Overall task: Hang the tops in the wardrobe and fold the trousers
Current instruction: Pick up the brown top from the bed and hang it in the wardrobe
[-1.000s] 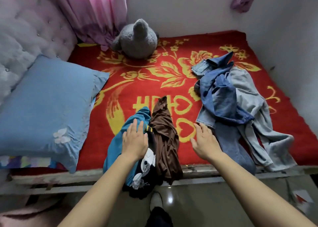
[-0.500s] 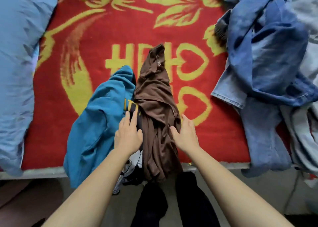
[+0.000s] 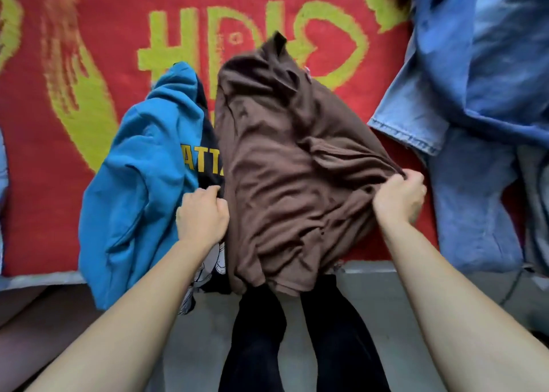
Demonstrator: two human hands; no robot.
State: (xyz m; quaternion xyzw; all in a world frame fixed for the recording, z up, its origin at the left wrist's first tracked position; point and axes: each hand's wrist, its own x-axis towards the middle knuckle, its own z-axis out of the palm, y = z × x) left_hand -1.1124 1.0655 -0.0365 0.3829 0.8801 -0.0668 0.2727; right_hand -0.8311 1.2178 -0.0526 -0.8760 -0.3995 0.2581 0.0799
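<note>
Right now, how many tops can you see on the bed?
3: the brown top in the middle, the black printed top tucked beside it, the teal top farthest left. Others may hide underneath.

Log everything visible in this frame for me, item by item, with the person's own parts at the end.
brown top: one, brown, centre of the bed, hem hanging over the edge
teal top: one, teal, left of the brown top
black top: one, black with yellow letters, between the other two
denim trousers: a pile, count unclear, blue shades, right side
blanket: one, red with a yellow pattern, under the clothes
floor: grey, below the bed edge
legs: two, in black, bottom centre
left hand: grips the brown top's left edge
right hand: pinches its right edge
</note>
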